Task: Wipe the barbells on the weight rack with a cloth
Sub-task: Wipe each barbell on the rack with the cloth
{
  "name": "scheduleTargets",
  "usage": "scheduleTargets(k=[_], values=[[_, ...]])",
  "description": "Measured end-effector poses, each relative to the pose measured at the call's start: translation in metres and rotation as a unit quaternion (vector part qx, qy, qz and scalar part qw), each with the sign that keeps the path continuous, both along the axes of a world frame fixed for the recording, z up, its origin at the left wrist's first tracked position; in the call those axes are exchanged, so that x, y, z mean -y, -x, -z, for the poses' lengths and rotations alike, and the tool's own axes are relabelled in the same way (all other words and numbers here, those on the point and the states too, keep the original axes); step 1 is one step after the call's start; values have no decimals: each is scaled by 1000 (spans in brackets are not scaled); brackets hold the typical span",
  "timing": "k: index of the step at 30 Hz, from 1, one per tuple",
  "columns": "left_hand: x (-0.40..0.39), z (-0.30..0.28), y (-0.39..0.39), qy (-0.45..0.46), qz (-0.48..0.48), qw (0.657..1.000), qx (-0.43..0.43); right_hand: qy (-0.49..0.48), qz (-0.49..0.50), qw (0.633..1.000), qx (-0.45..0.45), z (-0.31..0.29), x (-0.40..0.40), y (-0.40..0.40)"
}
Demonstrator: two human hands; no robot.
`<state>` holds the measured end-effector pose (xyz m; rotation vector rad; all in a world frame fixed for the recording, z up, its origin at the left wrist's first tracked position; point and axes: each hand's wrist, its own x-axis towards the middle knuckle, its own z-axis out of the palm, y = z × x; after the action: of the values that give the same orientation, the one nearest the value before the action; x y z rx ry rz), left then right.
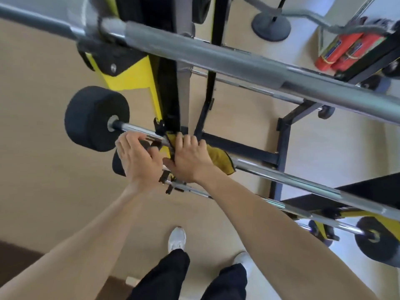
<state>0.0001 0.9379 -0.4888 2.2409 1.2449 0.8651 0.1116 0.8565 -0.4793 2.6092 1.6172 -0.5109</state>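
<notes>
At the bottom of the frame the person's two shoes (177,238) stand on the pale floor (43,169), close under the rack, so both arms can reach the lower bar.

Just above centre, the right hand (190,158) lies over a yellow cloth (220,158) and presses it down onto the chrome barbell (303,184). Its fingers (186,140) curl over the top of the bar with the cloth between palm and metal, and the free end of the cloth sticks out to the right of the hand. That wrap looks meant to rub all round the bar.

Touching it on the left, the left hand (138,158) holds the same bar bare, fingers bent round it, probably to steady it against rolling. The black weight (96,119) sits just beyond, at centre left.

Farther up, the yellow and black rack (138,76) carries a thicker grey barbell (216,55) running across the upper frame, with no hand on it.
</notes>
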Motion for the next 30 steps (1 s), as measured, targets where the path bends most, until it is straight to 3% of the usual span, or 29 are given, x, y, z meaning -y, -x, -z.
scheduleTargets(k=[5,13,16,20,23,27,30], values=[[-30,12,-14,70,29,996,-48,-46,-36,998,-39,1,9,-12],[-31,41,-26,75,26,997,-4,60,13,998,-6,-9,127,-77],[-32,42,-26,69,32,997,-2,87,12,995,-41,-10,82,-69],[-32,41,-25,64,41,997,1,24,-25,997,-64,3,-10,-39],[-33,39,-24,63,42,997,3,-26,-42,998,-45,10,-30,-23],[-31,35,-25,64,34,997,16,-23,-100,993,-52,4,49,-57],[-31,36,-26,33,13,999,2,35,-37,997,-60,-9,107,-87]])
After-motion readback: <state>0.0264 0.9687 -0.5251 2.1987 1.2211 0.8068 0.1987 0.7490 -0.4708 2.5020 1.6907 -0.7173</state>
